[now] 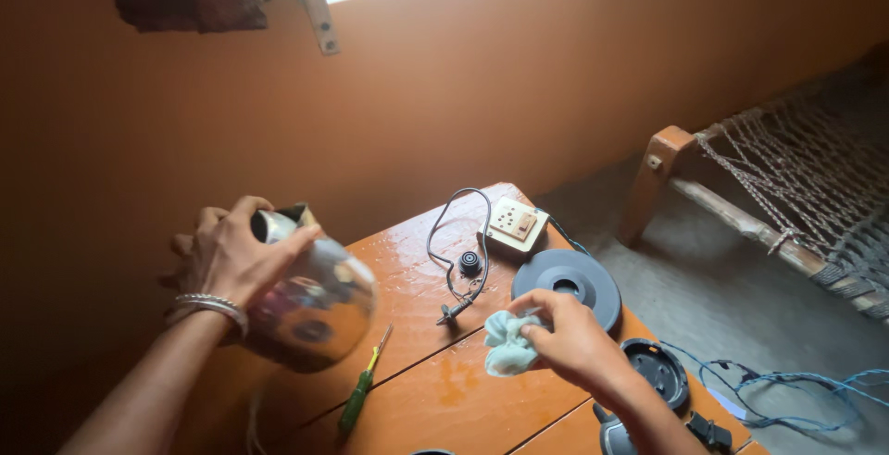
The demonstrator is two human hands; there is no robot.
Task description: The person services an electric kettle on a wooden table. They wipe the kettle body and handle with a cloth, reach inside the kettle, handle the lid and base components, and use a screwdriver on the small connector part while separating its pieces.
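A person's left hand [230, 256] is gripping the rim of a shiny steel kettle body [310, 299], holding it tilted above the left edge of an orange wooden surface [444, 390]; the right hand [572, 336] is clenching a crumpled pale-green cloth [507, 344] near the middle of the surface; a green-handled screwdriver [361, 395] is lying near the kettle; a round grey kettle base [567, 281], a cream socket box [515, 224] and a black cable [460, 251] are sitting farther off; a rope-strung wooden cot [787, 205] is standing at far right.
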